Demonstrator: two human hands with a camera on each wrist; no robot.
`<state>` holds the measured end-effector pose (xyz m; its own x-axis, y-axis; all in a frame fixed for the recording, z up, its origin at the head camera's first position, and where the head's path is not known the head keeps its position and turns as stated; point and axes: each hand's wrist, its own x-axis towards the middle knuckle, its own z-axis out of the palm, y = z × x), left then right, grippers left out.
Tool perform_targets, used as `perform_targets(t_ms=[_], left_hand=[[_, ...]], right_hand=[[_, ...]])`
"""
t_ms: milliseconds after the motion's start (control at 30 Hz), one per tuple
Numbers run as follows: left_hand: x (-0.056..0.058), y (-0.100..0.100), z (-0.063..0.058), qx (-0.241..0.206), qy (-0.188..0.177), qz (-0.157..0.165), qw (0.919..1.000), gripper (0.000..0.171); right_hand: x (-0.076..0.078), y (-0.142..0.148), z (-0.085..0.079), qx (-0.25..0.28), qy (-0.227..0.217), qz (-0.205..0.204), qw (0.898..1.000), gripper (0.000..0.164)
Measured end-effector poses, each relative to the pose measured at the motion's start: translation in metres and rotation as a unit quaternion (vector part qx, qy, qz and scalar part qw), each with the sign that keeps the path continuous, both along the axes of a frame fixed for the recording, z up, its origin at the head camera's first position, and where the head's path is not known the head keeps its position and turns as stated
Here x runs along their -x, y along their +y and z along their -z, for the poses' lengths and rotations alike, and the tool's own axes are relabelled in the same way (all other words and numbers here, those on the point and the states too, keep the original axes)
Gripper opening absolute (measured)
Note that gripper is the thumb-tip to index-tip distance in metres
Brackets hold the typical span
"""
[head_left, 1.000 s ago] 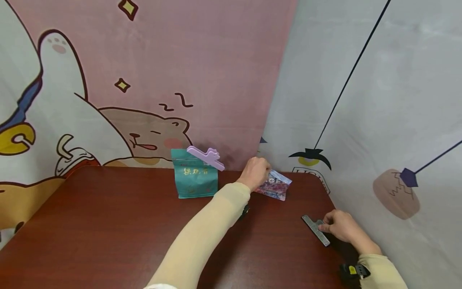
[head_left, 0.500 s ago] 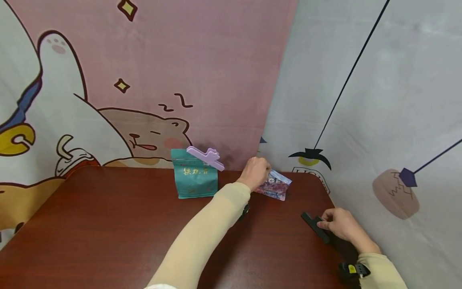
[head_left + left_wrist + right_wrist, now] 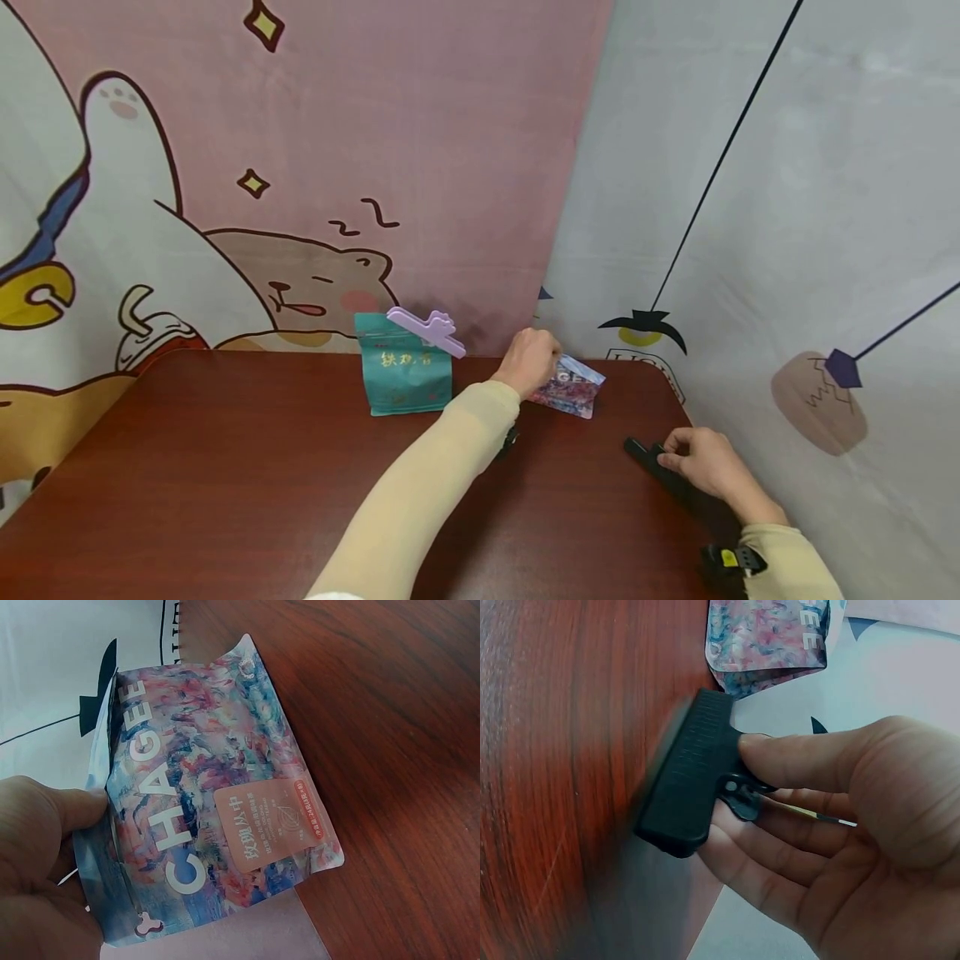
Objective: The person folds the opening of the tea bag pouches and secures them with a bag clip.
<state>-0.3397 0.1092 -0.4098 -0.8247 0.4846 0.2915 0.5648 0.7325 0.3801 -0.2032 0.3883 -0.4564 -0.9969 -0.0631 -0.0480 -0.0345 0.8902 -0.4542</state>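
My left hand (image 3: 528,362) pinches the top edge of a colourful CHAGEE pouch (image 3: 202,772), its thumb near the fold. In the head view the pouch stands at the back right of the table, partly behind that hand. At the right, my right hand (image 3: 708,462) holds a black sealing clip (image 3: 694,769) just over the table. Thumb and fingers grip the clip's handle levers in the right wrist view, and its long ribbed bar points away from the palm. The clip is apart from the pouch.
A teal tea bag (image 3: 405,375) stands at the back middle, with a lilac clip (image 3: 427,329) slanting across its top right corner. Beneath lies a dark red-brown wooden table (image 3: 225,483). A printed cloth (image 3: 465,150) hangs behind and to the right.
The clip has turned in my right hand, its bar going from a light grey look to black. That hand has risen slightly. My left hand and the pouch have stayed in place.
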Motion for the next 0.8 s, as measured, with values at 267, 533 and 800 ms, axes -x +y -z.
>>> perform_targets(t_ms=[267, 533, 800], left_hand=[[0.0002, 0.0006, 0.0000, 0.009, 0.006, -0.001, 0.9999, 0.051], [-0.0019, 0.0004, -0.0014, 0.007, 0.001, -0.001, 1.0000, 0.051], [-0.0024, -0.0005, -0.0020, 0.001, 0.000, -0.002, 1.0000, 0.051]], right_hand=[[0.0008, -0.0038, 0.0009, -0.004, 0.055, 0.012, 0.998, 0.011], [0.0031, -0.0057, 0.0010, 0.012, 0.084, 0.032, 0.996, 0.025], [0.0054, -0.0090, -0.0067, 0.000, 0.086, 0.038, 0.996, 0.032]])
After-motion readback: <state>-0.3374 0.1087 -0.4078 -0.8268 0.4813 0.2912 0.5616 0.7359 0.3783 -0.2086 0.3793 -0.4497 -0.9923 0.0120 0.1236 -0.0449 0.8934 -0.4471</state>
